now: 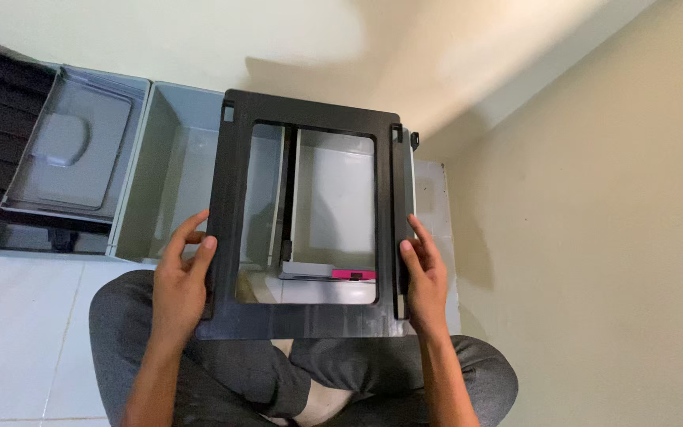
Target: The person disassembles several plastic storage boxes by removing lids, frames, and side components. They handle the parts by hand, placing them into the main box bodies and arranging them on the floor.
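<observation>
The white tiled floor (17,332) carries a deep grey tray (164,170) beside a shallower grey tray (73,146), both near its wall edge, where the person sits cross-legged.

This looks like a room in a home. The person sits cross-legged on a white tiled floor (17,316) next to a plain cream wall (594,198). Grey plastic drawers (160,158) and a grey tray (73,150) lie on the floor.
</observation>
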